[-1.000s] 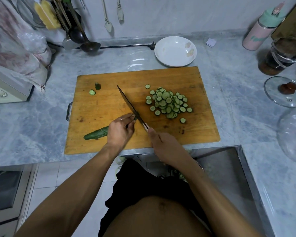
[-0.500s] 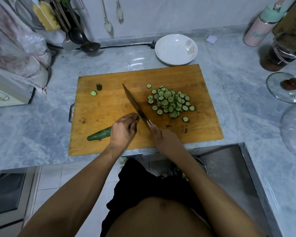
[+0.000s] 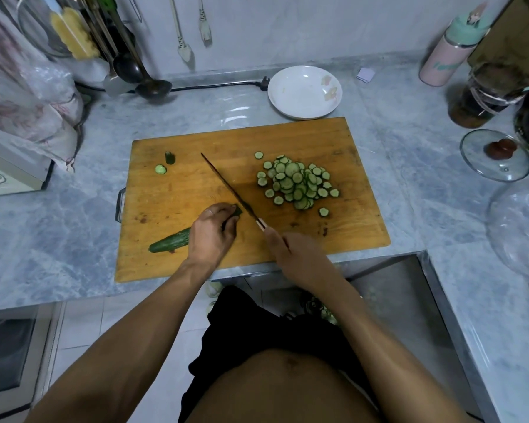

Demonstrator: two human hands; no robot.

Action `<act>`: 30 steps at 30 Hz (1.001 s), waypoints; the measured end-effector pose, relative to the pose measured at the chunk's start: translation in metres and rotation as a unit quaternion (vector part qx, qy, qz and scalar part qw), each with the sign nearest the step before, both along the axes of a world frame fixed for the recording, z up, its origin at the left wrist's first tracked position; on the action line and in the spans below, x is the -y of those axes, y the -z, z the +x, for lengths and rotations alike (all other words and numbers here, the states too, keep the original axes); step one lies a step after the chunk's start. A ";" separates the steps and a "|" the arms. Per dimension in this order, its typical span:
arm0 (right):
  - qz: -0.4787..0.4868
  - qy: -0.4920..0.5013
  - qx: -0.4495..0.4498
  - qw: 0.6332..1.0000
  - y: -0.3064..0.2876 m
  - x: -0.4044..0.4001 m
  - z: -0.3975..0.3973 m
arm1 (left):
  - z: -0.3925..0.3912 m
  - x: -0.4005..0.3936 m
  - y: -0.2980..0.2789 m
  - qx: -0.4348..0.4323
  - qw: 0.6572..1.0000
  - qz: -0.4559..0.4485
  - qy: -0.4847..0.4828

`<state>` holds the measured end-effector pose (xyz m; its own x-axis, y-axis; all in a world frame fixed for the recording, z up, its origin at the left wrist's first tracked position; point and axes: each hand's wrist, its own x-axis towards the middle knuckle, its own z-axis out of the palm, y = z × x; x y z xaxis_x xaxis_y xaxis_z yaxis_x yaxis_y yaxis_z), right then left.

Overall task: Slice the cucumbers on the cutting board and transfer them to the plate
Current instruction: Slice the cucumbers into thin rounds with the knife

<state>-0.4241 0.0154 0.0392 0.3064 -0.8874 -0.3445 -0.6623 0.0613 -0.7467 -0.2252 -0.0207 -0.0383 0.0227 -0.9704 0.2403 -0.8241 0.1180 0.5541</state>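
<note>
A wooden cutting board [image 3: 196, 141] lies on the grey marble counter. My left hand [image 3: 212, 233] presses down on a dark green cucumber [image 3: 171, 241], whose cut end peeks out by my fingertips. My right hand [image 3: 297, 254] grips a long knife [image 3: 226, 186]; its blade runs up and left, right beside the cucumber's cut end. A heap of cucumber slices [image 3: 297, 182] sits on the right half of the board. A stem end [image 3: 169, 157] and a single slice [image 3: 160, 169] lie at the upper left. The white plate [image 3: 303, 91] stands behind the board, holding nothing.
Ladles and utensils [image 3: 129, 65] hang at the back left above a power cord [image 3: 217, 84]. A pink flask [image 3: 443, 56], a dark jar [image 3: 483, 96] and glass lids [image 3: 495, 155] crowd the right side. A steel sink [image 3: 394, 300] lies below the board's near right corner.
The knife blade has shifted slightly right along the cucumber's cut end between strokes. My left hand stays on the cucumber. The slice heap is unchanged.
</note>
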 end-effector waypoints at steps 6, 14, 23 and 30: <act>0.040 -0.008 -0.011 0.999 -0.009 0.000 0.008 | -0.002 -0.001 -0.001 0.008 1.000 0.001 -0.004; 0.062 -0.005 0.012 0.998 -0.011 0.001 0.011 | -0.003 -0.002 0.001 0.016 1.000 -0.014 0.005; 0.062 0.003 0.013 0.998 0.013 0.018 0.015 | -0.001 -0.002 0.005 0.038 0.999 -0.005 0.031; 0.056 0.044 0.006 0.997 0.014 0.029 0.002 | 0.000 -0.006 -0.003 0.024 1.000 -0.001 0.006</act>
<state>-0.4225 -0.0136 0.0257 0.2335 -0.8674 -0.4394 -0.6416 0.2021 -0.7399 -0.2250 -0.0151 -0.0355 -0.0004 -0.9700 0.2432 -0.8481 0.1292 0.5139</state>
